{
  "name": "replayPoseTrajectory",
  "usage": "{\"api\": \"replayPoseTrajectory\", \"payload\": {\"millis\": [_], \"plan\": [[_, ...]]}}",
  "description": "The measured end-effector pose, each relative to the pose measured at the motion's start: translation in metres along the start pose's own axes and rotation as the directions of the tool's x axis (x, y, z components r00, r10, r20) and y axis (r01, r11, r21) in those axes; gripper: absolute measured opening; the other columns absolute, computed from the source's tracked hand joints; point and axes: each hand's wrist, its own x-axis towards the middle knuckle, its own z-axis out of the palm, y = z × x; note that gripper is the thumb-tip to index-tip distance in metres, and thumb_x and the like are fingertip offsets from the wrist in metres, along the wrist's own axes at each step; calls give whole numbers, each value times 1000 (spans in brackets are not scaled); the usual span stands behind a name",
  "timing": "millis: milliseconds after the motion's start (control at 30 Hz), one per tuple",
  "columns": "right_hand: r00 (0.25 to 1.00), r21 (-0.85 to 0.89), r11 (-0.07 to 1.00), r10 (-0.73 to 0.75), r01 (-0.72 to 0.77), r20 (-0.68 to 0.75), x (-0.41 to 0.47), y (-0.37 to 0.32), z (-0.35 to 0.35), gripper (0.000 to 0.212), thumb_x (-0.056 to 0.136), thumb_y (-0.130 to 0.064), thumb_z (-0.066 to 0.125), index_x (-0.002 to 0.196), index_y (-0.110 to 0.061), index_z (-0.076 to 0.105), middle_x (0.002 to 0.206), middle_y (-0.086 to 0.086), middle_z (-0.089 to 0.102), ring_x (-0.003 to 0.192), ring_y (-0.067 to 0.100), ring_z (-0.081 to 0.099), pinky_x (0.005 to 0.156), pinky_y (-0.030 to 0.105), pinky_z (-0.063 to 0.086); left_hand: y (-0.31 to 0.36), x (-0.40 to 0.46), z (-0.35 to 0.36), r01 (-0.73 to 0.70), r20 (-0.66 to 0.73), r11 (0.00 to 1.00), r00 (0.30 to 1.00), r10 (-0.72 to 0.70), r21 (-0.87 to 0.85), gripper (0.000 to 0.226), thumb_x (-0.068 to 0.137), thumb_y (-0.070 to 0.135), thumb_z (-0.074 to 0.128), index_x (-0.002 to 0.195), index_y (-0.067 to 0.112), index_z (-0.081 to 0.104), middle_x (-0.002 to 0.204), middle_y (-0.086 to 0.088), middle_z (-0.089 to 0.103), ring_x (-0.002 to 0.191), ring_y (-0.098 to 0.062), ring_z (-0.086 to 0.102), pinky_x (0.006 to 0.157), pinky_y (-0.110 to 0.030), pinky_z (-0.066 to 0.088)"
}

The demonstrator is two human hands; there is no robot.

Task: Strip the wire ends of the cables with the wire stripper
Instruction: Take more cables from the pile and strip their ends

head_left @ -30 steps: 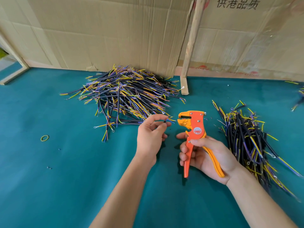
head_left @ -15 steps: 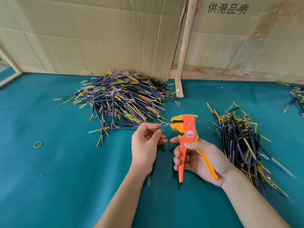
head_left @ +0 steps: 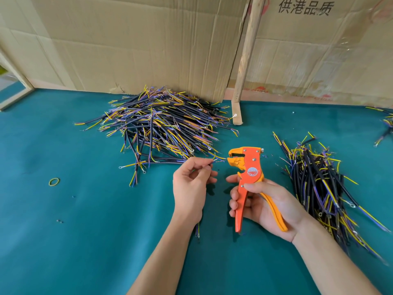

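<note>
A: Right hand (head_left: 265,206) is wrapped round the stripper (head_left: 247,177) handles, its mouth standing apart. Left hand (head_left: 191,184) has a pinch grip on one cable (head_left: 213,162), ends just short of that mouth, above the worktop (head_left: 85,231).

B: Risk I'd guess: those thin ends are splayed, so one could miss the mouth or get cut. Big pile (head_left: 161,126) waits behind.

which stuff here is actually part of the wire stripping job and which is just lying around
Part of the job:
- wire stripper, held in the right hand
- cable pinched in the left hand
- big cable pile
- cable pile on the right

Just lying about:
- rubber band
- wooden stick
- cardboard sheets
</note>
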Motion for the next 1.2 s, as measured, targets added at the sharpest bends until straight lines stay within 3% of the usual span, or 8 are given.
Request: {"api": "replayPoseTrajectory", "payload": {"millis": [267,600,933,1100,1200], "plan": [[1000,-83,996,14,-14,3,-1,0,3,49,79,-8,73,125,5,62,89,26,58,75,39,60,72,52,55,1,0,0,-3,16,1000,1000,3,4,20,92,-8,61,89,7,74,77,1,73,70,-15,70,64,-24,55],[1000,-194,981,8,-8,3,-1,-1,8,44,77,-9,76,118,1,67,86,27,59,74,39,61,70,49,56,1,-2,2,47,-31,999,998,-47,25,24,91,0,67,84,20,79,73,-6,75,66,-14,70,64,-20,53],[1000,-234,972,9,-15,-27,-1,-1,12,35,81,-5,71,116,1,68,84,27,59,72,40,61,67,48,56,1,-4,4,29,-52,995,998,-24,91,23,89,-2,66,87,17,79,71,-3,75,64,-14,71,65,-22,53],[998,-250,968,8,-23,-59,1,-1,15,34,81,-5,69,114,2,67,82,28,59,70,41,60,66,48,56,0,-6,4,-21,-64,997,998,26,79,28,88,-8,65,87,18,75,74,-3,74,71,-18,74,68,-27,58],[997,-267,963,6,-27,-80,2,0,17,29,79,-6,70,108,-1,71,78,25,58,66,38,60,61,46,56,-1,-5,4,-49,-70,997,996,53,54,31,86,-11,63,99,17,65,79,-6,73,75,-23,76,75,-38,62]]}}
